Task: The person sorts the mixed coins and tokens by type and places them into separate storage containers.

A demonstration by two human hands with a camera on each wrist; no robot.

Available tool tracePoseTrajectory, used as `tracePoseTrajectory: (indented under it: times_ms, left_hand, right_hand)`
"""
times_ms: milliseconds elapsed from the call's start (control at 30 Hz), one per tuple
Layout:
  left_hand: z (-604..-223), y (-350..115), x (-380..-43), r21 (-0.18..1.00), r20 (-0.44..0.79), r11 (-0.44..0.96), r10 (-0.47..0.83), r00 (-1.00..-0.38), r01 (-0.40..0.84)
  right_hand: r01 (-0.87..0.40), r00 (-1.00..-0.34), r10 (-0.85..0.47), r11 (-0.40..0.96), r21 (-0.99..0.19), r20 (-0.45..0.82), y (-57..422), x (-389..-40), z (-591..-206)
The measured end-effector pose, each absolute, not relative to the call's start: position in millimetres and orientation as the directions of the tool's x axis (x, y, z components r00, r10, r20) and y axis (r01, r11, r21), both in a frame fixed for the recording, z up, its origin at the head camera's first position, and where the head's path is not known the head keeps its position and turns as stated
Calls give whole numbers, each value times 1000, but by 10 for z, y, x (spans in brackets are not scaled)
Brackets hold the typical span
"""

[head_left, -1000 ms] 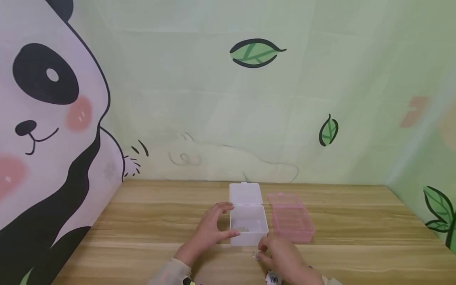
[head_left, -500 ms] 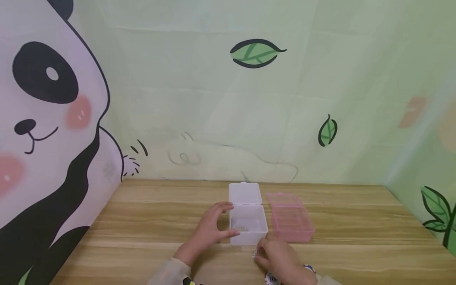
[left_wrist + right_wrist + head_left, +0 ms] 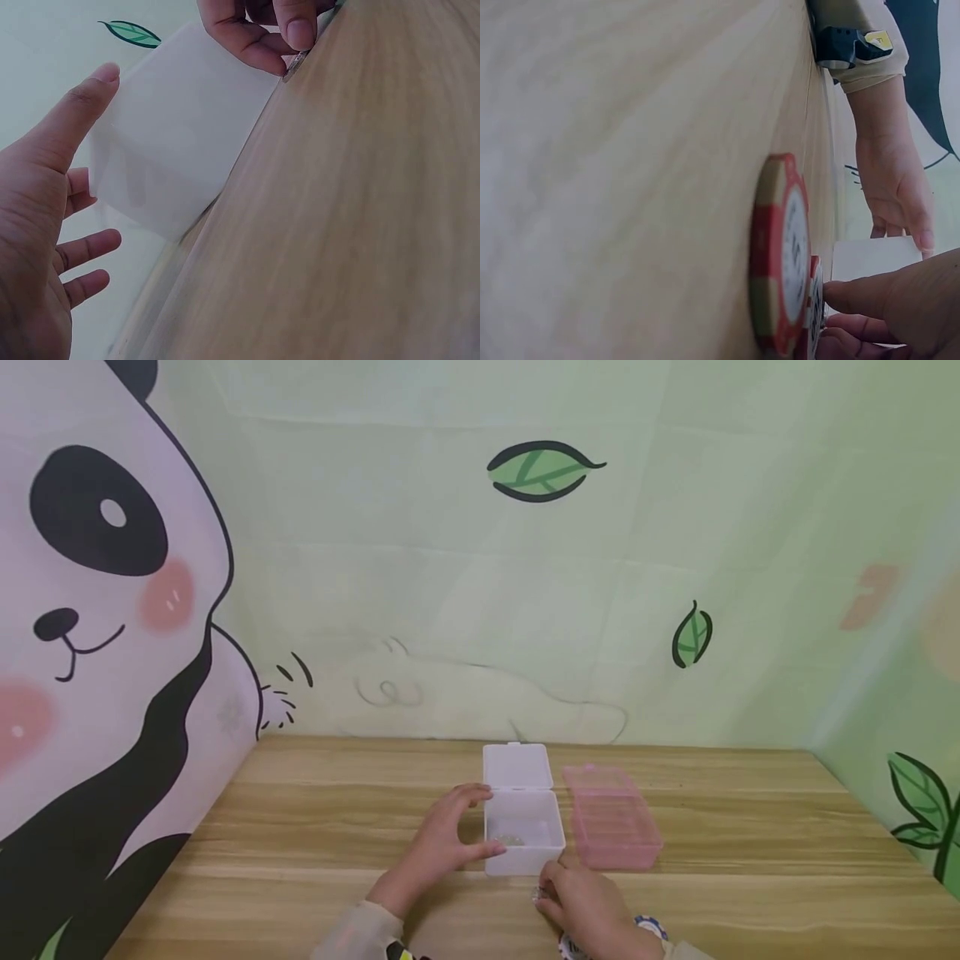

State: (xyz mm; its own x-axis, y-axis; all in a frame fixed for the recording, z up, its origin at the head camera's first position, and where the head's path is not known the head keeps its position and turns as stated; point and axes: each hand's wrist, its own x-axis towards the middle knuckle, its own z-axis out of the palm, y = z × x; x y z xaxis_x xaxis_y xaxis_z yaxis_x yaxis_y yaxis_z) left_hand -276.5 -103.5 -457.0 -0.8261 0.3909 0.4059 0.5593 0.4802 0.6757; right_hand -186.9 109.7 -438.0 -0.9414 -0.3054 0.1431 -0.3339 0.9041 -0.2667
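My left hand (image 3: 442,843) spans the left side of a white lidded box (image 3: 523,862), thumb at its front rim and a fingertip at its back corner. The box's lid stands back. Inside lies a pale round disc (image 3: 510,841). Just in front of the box, my right hand (image 3: 588,897) pinches a small silvery disc (image 3: 296,67) between thumb and fingers, low at the tabletop. Its fingers (image 3: 859,296) cover most of the disc. By the right wrist, a white-and-black poker chip (image 3: 572,948) and a blue-and-white poker chip (image 3: 651,927) are partly hidden.
A pink see-through box (image 3: 618,835) with its lid back stands right of the white box. In the right wrist view, a red-and-beige poker chip (image 3: 780,255) is close by. The wooden table (image 3: 337,785) meets a printed cloth backdrop (image 3: 420,610) behind.
My right fingers have drawn in around the silvery disc and cover more of it. The right hand has shifted slightly left, baring the blue-and-white chip. The left hand and boxes have stayed put.
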Motion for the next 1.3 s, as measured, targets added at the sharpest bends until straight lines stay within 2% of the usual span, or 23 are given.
tracePoseTrajectory:
  times_ms: [233, 467, 800, 1133, 1300]
  left_hand:
    - [-4565, -1037, -2758, 680, 411, 470, 391, -823, 563]
    - [-4587, -1040, -2758, 626, 474, 471, 403, -783, 621]
    - [-4551, -1036, -2750, 707, 376, 468, 385, -843, 529]
    - [-4550, -1035, -2752, 700, 383, 472, 385, -840, 536]
    - [-4557, -1044, -2753, 701, 381, 470, 388, -839, 536]
  right_hand:
    - [-320, -947, -301, 899, -301, 109, 1083, -1868, -4378]
    - [-335, -942, -321, 880, -337, 97, 1103, -1861, -4379]
    - [-335, -941, -331, 870, -361, 77, 1110, -1857, -4373]
    - [-352, -935, -340, 856, -377, 102, 1119, -1856, -4387]
    - [-321, -944, -325, 857, -403, 61, 1111, -1867, -4368]
